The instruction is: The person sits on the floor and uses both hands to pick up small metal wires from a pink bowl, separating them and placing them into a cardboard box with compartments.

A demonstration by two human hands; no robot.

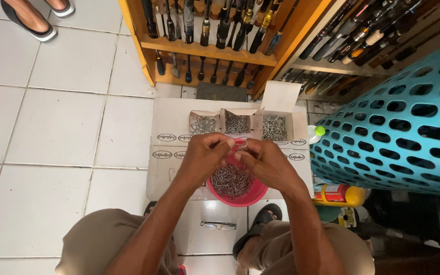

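Note:
My left hand [204, 157] and my right hand [265, 162] meet fingertip to fingertip above a pink bowl [250, 195] heaped with metal fish hooks [231, 181]. Both pinch a small clear packet [240, 146] between them; its contents are too small to make out. The bowl rests on a flat cardboard box [171, 168] on the tiled floor. Beyond the hands stand three small open cardboard boxes [236, 122], each holding hooks.
A wooden rack of fishing rods [207, 43] rises behind the box. A teal perforated basket [398, 132] stands at right, with a yellow and red bottle [338, 194] beside it. Eyeglasses [218, 225] lie by my sandalled foot. Another person's sandalled feet [31, 18] are top left.

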